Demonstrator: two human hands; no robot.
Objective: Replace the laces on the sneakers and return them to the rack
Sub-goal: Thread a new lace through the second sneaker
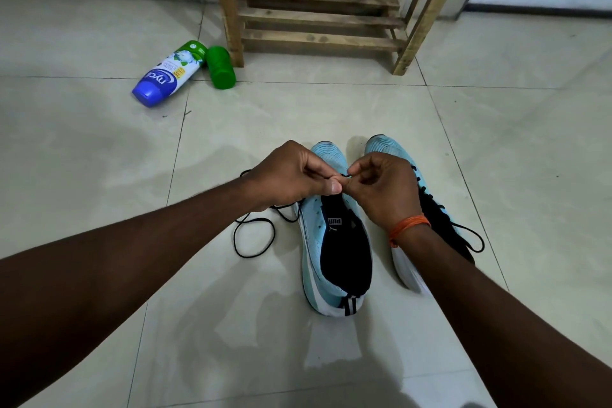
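Note:
Two light blue sneakers stand side by side on the tiled floor, toes pointing away from me. The left sneaker [331,242] has a black lining and its eyelets near the tongue are bare. A black lace [255,242] loops on the floor to its left and runs up under my left hand [291,175]. My left hand and my right hand [384,189] meet over the sneaker's front eyelets, both pinching the lace there. The right sneaker [430,209] is laced in black and partly hidden by my right forearm.
A wooden rack [318,16] with slatted lower shelves stands against the wall ahead. A blue and white bottle [165,76] lies on the floor left of it, beside a green container [220,68]. Pale floor tiles surround the shoes.

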